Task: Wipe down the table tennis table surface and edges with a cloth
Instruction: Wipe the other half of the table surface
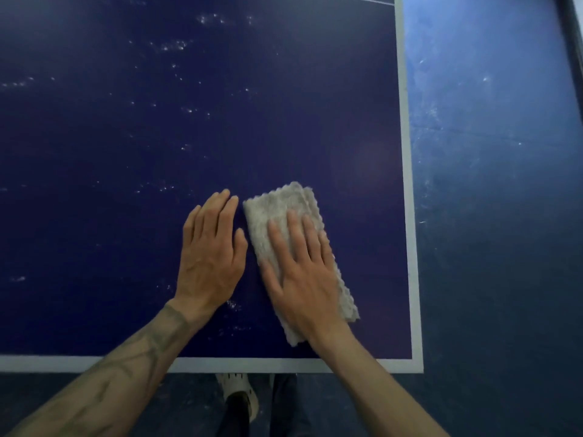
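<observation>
Grey cloth [285, 222] under flat right hand [303, 279]; left hand [209, 250] flat on table [94, 152].

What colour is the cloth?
The cloth is light grey-beige, seen in the head view.

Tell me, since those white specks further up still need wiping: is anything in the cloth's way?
Nothing visible. The right hand presses flat on the cloth; the table ahead holds only white specks. The left hand lies flat beside the cloth, not ahead.
</observation>
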The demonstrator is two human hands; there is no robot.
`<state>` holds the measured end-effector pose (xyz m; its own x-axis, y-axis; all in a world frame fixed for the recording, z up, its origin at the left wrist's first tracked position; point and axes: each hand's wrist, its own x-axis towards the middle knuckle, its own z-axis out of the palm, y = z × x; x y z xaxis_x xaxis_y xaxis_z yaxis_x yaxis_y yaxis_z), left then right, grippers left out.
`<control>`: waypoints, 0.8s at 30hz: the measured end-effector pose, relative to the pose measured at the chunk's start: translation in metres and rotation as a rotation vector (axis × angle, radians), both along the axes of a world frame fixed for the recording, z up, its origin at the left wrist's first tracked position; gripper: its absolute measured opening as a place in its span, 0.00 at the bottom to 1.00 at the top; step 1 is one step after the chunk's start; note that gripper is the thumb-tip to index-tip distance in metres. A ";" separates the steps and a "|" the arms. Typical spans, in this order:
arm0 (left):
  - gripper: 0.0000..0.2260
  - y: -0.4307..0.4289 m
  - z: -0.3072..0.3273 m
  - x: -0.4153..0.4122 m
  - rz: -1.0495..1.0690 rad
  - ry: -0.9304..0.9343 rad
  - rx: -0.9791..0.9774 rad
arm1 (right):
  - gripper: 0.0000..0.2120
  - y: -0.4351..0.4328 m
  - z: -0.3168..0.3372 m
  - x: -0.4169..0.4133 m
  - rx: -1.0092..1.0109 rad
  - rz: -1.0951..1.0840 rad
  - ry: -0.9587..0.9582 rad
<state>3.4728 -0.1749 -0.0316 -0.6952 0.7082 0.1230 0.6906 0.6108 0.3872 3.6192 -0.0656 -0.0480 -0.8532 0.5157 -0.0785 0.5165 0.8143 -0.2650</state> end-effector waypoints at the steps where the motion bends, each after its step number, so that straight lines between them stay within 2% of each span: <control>1: 0.23 -0.012 0.000 0.005 -0.034 0.020 -0.023 | 0.32 0.001 0.000 0.017 0.001 0.036 -0.004; 3: 0.23 -0.031 -0.001 0.016 -0.090 0.040 -0.076 | 0.32 0.020 0.005 0.052 -0.022 -0.019 -0.028; 6: 0.24 -0.041 -0.004 0.029 -0.132 0.038 -0.133 | 0.32 0.061 0.016 0.081 -0.018 -0.267 -0.108; 8: 0.24 -0.043 -0.008 0.030 -0.142 0.052 -0.155 | 0.33 0.073 0.019 0.071 -0.017 -0.427 -0.124; 10: 0.24 -0.043 -0.013 0.029 -0.145 0.068 -0.160 | 0.34 0.063 0.019 0.044 -0.018 -0.500 -0.098; 13: 0.24 -0.045 -0.016 0.029 -0.151 0.077 -0.160 | 0.33 0.010 0.012 0.016 -0.025 -0.340 -0.043; 15: 0.24 -0.044 -0.015 0.029 -0.161 0.084 -0.143 | 0.32 -0.030 0.008 0.028 -0.035 -0.153 -0.020; 17: 0.24 -0.044 -0.014 0.029 -0.157 0.079 -0.134 | 0.32 -0.040 0.007 0.059 -0.020 -0.056 -0.020; 21: 0.24 -0.043 -0.011 0.029 -0.146 0.035 -0.129 | 0.31 -0.001 0.017 0.124 -0.030 -0.185 -0.095; 24: 0.24 -0.043 -0.008 0.029 -0.138 0.025 -0.129 | 0.32 0.030 0.022 0.127 -0.003 -0.378 -0.142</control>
<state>3.5016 -0.2177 -0.0399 -0.5881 0.8077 0.0412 0.7798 0.5528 0.2939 3.7463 -0.0358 -0.0256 -0.5842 0.7905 -0.1839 0.8109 0.5593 -0.1720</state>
